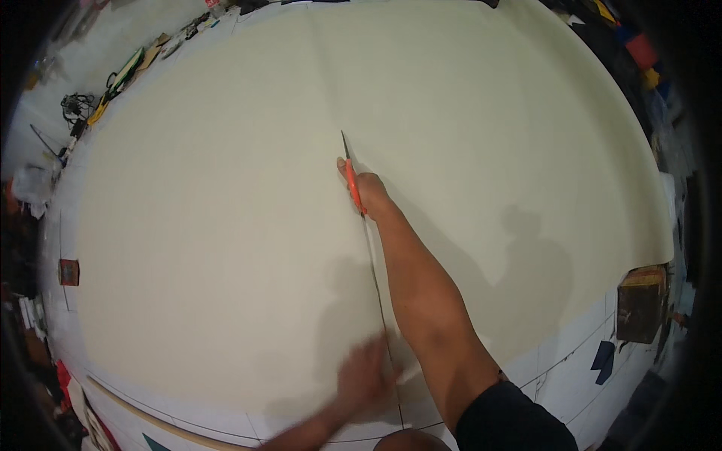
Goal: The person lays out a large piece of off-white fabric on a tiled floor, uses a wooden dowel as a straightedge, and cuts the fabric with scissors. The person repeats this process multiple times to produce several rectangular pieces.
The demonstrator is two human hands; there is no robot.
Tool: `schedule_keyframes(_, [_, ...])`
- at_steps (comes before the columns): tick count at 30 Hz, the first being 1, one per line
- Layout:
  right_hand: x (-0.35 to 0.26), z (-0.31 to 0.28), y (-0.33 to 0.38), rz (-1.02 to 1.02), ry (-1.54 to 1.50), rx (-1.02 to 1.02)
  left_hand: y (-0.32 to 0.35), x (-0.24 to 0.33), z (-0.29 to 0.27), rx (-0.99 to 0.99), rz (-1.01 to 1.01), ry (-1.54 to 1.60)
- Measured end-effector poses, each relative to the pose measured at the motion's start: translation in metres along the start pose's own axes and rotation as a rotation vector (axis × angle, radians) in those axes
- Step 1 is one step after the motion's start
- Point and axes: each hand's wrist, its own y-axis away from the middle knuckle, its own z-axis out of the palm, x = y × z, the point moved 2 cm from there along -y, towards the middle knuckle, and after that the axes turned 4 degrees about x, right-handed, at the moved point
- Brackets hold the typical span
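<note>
My right hand (370, 192) is closed around the orange handle of a pair of scissors (351, 180), whose dark pointed blade is directed away from me. Beneath it a large cream sheet (203, 188) lies spread over the floor. From the scissors a narrow dark cut runs back through the sheet toward me. Close to the near end of that cut is my left hand (368, 376), smeared by motion, so its fingers cannot be made out clearly. Whether it touches the sheet is also unclear.
White floor tiles (579, 368) border the sheet. At its right edge sits a worn box-like block (641, 304); a small reddish block (68, 272) lies at the left edge. A long wooden strip (150, 417) curves along the lower left. Tangled cables (77, 109) lie upper left.
</note>
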Motion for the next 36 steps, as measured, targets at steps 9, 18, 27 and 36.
schedule_keyframes(9, [-0.014, -0.012, -0.015, -0.040, -0.066, 0.018, -0.214, -0.041, -0.089, 0.703, -0.018, -0.178])
schedule_keyframes(18, [-0.008, -0.009, 0.000, 0.020, -0.175, 0.015, -0.221, -0.044, -0.094, 0.585, -0.100, -0.153])
schedule_keyframes(27, [-0.078, -0.011, -0.071, -0.026, -0.134, 0.039, -0.227, -0.044, -0.087, 0.470, -0.142, -0.136])
schedule_keyframes(36, [-0.111, -0.007, -0.135, 0.003, -0.082, 0.004, -0.226, -0.048, -0.085, 0.416, -0.159, -0.133])
